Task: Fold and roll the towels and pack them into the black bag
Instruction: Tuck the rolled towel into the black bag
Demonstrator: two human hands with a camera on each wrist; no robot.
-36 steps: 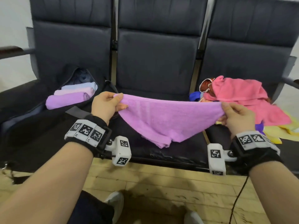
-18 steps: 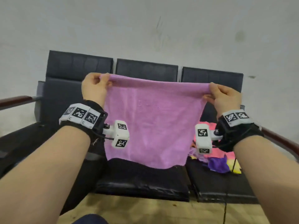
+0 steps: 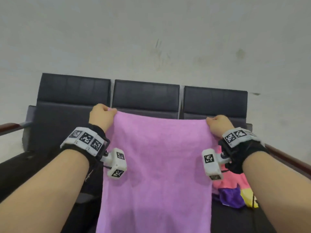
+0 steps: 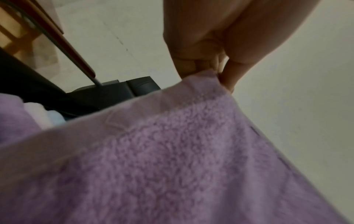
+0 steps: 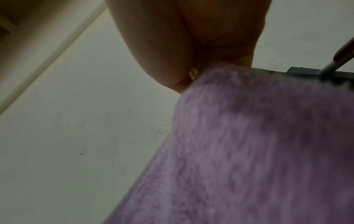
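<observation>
A purple towel (image 3: 156,174) hangs spread flat in the air in front of the black bench. My left hand (image 3: 102,113) pinches its top left corner and my right hand (image 3: 217,122) pinches its top right corner, so the top edge is stretched between them. The left wrist view shows thumb and fingers (image 4: 214,66) pinching the towel's (image 4: 172,159) hem. In the right wrist view my right hand (image 5: 191,72) grips the towel's (image 5: 258,144) corner. Rolled towels (image 4: 44,116) in purple, pink and pale blue lie in the black bag (image 4: 28,87), seen only in the left wrist view.
A black three-seat bench (image 3: 144,96) stands against a pale wall. A heap of pink, purple and yellow towels (image 3: 235,190) lies on the right seat, partly behind my right wrist. Wooden armrests (image 3: 8,127) bound the bench at both ends.
Both hands lifted the purple towel off the middle seat and spread it upright; it now hangs longer and flatter. My head tilted up, so the bag left the head view.
</observation>
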